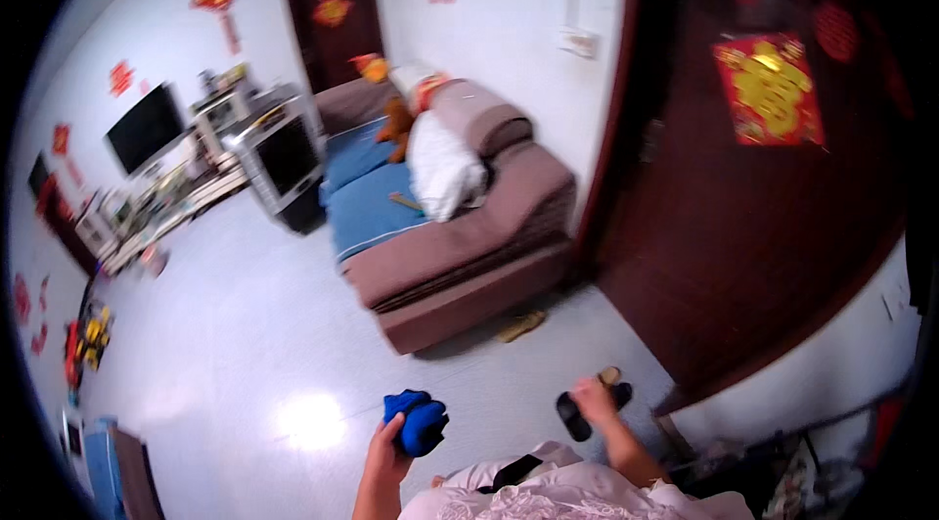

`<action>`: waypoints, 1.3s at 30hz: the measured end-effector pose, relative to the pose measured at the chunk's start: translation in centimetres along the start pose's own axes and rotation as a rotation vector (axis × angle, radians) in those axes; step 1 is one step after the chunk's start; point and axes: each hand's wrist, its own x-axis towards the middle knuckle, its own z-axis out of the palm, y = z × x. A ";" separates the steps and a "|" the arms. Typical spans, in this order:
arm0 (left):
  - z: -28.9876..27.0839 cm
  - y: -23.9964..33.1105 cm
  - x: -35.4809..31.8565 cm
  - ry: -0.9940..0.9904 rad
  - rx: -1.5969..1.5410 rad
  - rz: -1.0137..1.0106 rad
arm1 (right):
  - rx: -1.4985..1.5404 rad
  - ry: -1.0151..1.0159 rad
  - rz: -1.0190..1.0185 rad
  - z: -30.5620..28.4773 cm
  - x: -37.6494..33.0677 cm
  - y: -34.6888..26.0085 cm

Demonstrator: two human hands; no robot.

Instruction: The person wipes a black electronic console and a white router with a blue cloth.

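My left hand [391, 444] is closed around a bundle of bright blue cloth [421, 422], held above the pale floor. The cloth is crumpled, and its exact kind does not show. My right hand [593, 405] has its fingers curled, to the right of the bundle. Dark shoe-like shapes [574, 418] show on both sides of this hand, with a tan piece [610, 375] just beyond it. Whether the right hand grips any of these or only hangs over them, I cannot tell.
A brown sofa [469, 271] with blue seat cushions stands ahead, a white pillow [440, 168] on it. Tan footwear [521, 326] lies by its base. A dark red door [743, 226] is at right. Toy vehicles [91, 336] and a blue-topped seat [117, 471] stand at left.
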 end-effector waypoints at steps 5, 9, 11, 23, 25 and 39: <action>-8.3 7.0 -3.5 0.007 0.049 0.076 | 1.100 -0.795 -0.381 6.0 0.7 -31.7; -14.8 12.2 -6.1 -0.017 0.307 0.172 | 1.082 -0.840 -0.440 6.8 1.9 -46.3; -19.3 14.4 -8.7 0.199 0.347 0.256 | 1.058 -0.864 -0.352 9.1 1.4 -51.8; -33.2 26.8 -12.7 0.706 0.178 0.465 | 1.015 -1.327 -0.336 23.0 11.2 -73.8; -34.9 29.7 -13.1 0.794 0.095 0.472 | 0.996 -1.405 -0.311 24.8 12.8 -78.8; -52.0 44.0 -16.3 1.067 0.025 0.645 | 0.808 -1.755 -0.511 38.5 14.5 -108.8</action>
